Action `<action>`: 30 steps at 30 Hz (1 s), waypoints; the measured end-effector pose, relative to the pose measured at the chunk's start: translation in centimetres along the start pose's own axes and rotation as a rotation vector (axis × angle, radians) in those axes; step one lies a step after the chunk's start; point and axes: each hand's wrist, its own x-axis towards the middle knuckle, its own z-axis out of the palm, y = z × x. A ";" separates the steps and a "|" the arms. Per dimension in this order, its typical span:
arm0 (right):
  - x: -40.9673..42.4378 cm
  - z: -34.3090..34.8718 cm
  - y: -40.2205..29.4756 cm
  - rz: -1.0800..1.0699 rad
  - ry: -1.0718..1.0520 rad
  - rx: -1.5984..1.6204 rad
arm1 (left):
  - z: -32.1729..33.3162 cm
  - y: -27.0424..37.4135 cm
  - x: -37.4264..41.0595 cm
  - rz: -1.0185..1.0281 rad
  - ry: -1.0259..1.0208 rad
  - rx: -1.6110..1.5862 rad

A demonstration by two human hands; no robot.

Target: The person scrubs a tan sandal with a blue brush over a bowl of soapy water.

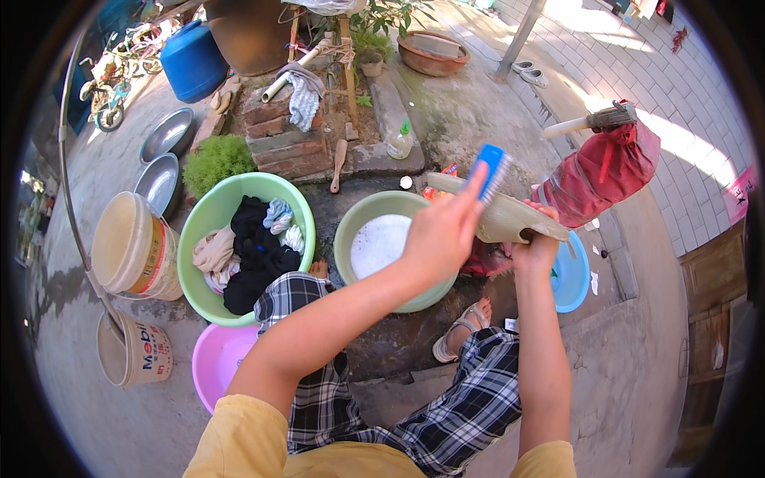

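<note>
My left hand (439,233) grips a blue scrubbing brush (492,166) with pale bristles. Its bristles face a grey-beige plastic slipper (508,218); whether they touch it is hard to tell. My right hand (534,250) holds that slipper by one end, tilted, with a dark opening showing near my fingers. Below and left of the slipper stands a pale green basin (352,216) of water topped with white suds (380,244). My left forearm hides part of its near side.
A larger green basin (200,294) holds dark and light clothes (257,251). Around me stand a pink basin (215,361), a blue basin (574,272), plastic buckets (116,242) and a tied red bag (597,173). A wooden-handled brush (339,164) leans near the bricks (287,143).
</note>
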 end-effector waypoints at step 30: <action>-0.5 0.4 -0.6 0.181 0.396 0.098 | 0.5 -2.9 1.1 -0.154 -0.001 -0.048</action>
